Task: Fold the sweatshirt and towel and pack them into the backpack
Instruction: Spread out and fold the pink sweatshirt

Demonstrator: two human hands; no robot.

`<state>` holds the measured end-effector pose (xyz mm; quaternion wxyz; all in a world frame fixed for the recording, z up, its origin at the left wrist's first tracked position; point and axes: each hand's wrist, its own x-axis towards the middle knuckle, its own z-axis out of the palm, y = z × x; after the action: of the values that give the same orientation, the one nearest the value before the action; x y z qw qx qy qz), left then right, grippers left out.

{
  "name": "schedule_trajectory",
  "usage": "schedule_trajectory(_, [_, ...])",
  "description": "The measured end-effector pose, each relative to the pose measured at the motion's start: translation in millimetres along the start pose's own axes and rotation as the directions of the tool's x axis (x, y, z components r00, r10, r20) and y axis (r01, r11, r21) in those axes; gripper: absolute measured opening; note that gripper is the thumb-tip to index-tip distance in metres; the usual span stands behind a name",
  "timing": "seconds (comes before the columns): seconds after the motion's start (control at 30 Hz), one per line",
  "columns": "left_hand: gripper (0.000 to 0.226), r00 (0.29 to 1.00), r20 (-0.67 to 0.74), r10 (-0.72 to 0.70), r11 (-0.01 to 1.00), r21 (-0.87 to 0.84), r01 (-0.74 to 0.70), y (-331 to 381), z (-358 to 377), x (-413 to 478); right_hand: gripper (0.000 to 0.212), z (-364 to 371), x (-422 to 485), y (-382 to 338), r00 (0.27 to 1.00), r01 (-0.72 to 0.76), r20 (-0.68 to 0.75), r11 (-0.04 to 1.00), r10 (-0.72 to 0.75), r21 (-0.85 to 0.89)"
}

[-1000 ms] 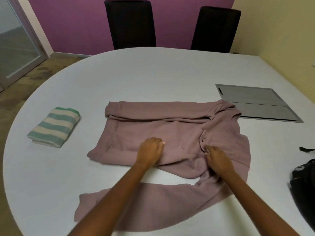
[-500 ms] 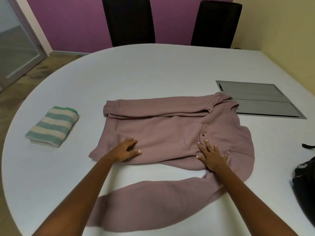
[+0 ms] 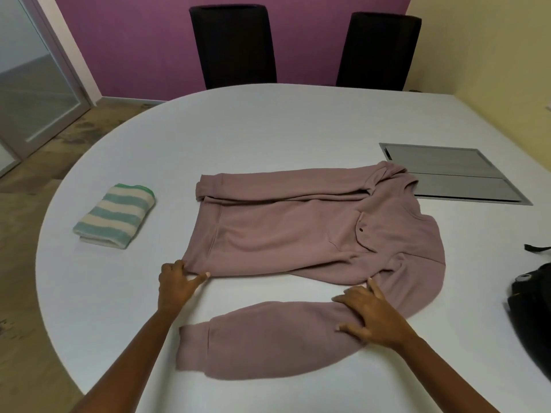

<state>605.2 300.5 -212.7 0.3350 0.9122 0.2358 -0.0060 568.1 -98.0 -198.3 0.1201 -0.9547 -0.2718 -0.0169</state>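
— What are the hands doing?
— The left hand pinches the near hem corner of the mauve sweatshirt. The right hand lies flat, fingers spread, on the near sleeve.
— And the sweatshirt itself?
— It's spread on the white worktop, far sleeve folded along its top edge, near sleeve trailing toward the person.
— Anything else?
— The striped towel sits folded well to the left. The black backpack is at the right edge, partly out of view. A grey hatch panel is set into the worktop beyond the collar.
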Motion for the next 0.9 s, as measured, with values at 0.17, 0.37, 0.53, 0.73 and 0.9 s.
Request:
schedule_trajectory(0.17, [0.031,0.979,-0.141,0.147,0.964,-0.2,-0.174,16,-23,12,0.013,-12,-8,13,0.981,-0.036,-0.191,0.994,0.016,-0.104])
schedule_trajectory(0.37, [0.023,0.932,-0.266,0.247,0.844,-0.414,-0.342,48,-53,14,0.042,-56,-28,48,0.867,-0.409,-0.302,0.912,0.397,0.023])
schedule_trajectory(0.53, [0.008,0.917,-0.321,0.238,0.793,-0.481,-0.374,54,-54,6,0.059,-104,-39,49,0.702,-0.492,-0.404,0.81,0.586,0.319])
schedule_trajectory(0.73, [0.021,0.944,-0.272,0.187,0.857,-0.424,-0.292,45,-49,7,0.03,-128,-29,47,0.706,-0.338,-0.299,0.676,0.642,0.655])
schedule_trajectory(0.9, [0.035,0.993,-0.076,-0.093,0.959,-0.273,0.069,18,-45,29,0.017,-150,-23,41,0.781,-0.256,-0.055,0.398,0.622,0.881])
